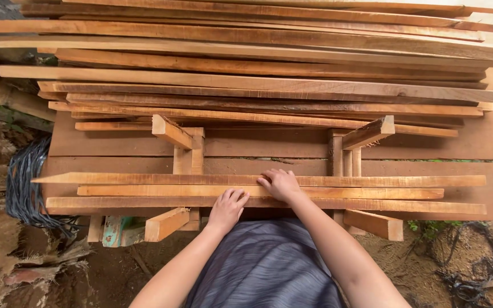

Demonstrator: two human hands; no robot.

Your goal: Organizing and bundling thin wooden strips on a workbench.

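A: Where are the hands?

B: Both on the three loose slats lying across the wooden stand [189, 154]. Left hand [227, 207] rests flat on the nearest slat [115, 202], fingers spread, gripping nothing. Right hand [281, 183] sits further in, palm on the middle slat [144, 190], fingertips reaching the far slat [144, 178]. Also not clamped, just pressing down.

A: Long axis?

B: All three slats run left to right across the view, roughly parallel, touching or just beside each other. Arms come in from the near side, so the hands cross the slats at about a right angle.

A: Which hand is nearer what?

B: Left is nearer the near slat, right is nearer the far one. Both hands sit close to the mid-length of the slats, between the two uprights of the stand.

A: Anything behind?

B: A big stack of planks [269, 68] on the far side, same left-right axis, well apart from the hands. A coil of dark cable [24, 182] on the ground at left.

A: Slat ends?

B: They overhang the stand on both sides; the far slat tapers to a point at left.
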